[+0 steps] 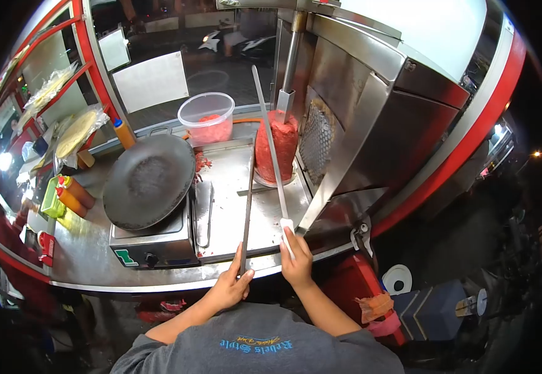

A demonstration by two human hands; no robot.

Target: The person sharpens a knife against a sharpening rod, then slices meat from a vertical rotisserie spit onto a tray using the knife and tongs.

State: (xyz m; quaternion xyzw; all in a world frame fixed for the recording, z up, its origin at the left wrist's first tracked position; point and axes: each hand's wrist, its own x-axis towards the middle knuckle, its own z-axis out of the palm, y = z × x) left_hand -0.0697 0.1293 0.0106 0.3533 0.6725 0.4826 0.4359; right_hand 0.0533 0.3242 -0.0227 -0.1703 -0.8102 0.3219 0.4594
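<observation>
My right hand (296, 258) is closed round the white handle of a long, narrow knife (270, 140), its blade slanting up and away in front of the meat. In my left hand (231, 282) is a thin dark rod that looks like a sharpening steel (247, 215), pointing away from me over the metal tray (230, 171). Blade and rod stand apart, side by side. Behind the knife, a stack of red raw meat (285, 146) is upright on a vertical spit (292, 59), beside the grill's mesh burner (318, 143).
Left of the tray, a black pan (148, 181) rests on a stove (152, 243), with metal tongs (204, 214) alongside. A clear tub (207, 118) of red meat stands at the back. Sauce bottles (71, 196) and bagged flatbreads (79, 134) are at the left. The steel grill housing (402, 124) rises on the right.
</observation>
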